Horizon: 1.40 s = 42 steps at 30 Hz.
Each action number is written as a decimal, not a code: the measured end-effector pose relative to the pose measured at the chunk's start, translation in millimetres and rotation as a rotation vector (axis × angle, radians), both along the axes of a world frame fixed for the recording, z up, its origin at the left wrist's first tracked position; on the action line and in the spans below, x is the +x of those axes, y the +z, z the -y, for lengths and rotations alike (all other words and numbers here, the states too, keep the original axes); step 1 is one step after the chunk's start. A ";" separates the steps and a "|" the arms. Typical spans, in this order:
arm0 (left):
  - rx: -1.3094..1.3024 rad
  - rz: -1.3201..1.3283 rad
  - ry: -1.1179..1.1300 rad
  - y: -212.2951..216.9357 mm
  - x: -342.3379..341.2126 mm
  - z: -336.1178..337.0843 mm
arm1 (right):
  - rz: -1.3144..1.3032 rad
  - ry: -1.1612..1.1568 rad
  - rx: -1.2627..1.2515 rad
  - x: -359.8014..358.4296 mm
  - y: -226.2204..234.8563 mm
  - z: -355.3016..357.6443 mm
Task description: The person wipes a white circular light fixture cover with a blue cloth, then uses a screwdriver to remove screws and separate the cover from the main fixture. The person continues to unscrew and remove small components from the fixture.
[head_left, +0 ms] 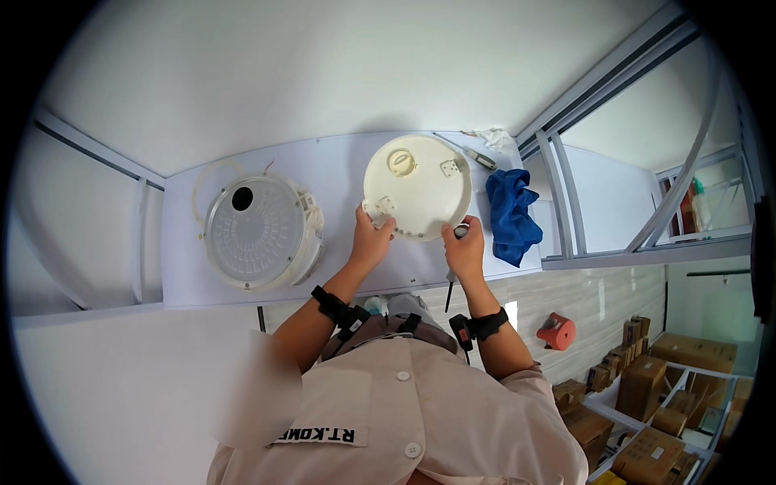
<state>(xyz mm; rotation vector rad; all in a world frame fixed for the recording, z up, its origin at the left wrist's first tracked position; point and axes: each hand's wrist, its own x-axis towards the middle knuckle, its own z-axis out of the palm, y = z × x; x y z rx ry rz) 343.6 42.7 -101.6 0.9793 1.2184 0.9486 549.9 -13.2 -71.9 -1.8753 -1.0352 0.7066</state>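
A round cream plastic lid (pixel 424 190) is tilted up over the table in front of me, its inner side showing. A small ring sits near its top, and there are bracket-like mounts at its edge. My left hand (pixel 372 242) grips the lower left rim beside one mount, thumb on the inside. In my closed right hand (pixel 464 252) is a screwdriver (pixel 449 293), its shaft pointing down toward me. That hand's thumb also presses the lid's lower right rim. To the left lies a round white appliance body (pixel 255 230) with a grey ribbed disc and a black oval.
A second screwdriver (pixel 482 159) lies behind the lid to the right, near a crumpled white tissue (pixel 495 139). Next to it is a bunched blue cloth (pixel 512 217). A metal-framed partition (pixel 566 194) borders the table's right. Cardboard boxes (pixel 643 384) and a red stool (pixel 556 332) stand below.
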 end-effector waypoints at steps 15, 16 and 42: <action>-0.324 0.370 0.113 -6.8 35.6 -16.4 | -0.206 0.208 0.142 -25.4 61.0 11.6; -0.337 0.366 0.153 -4.9 38.1 -18.3 | -0.159 0.223 0.161 -25.9 64.9 12.7; -0.536 0.745 0.174 -9.0 70.9 -35.2 | 0.333 0.357 0.331 -22.4 82.3 7.5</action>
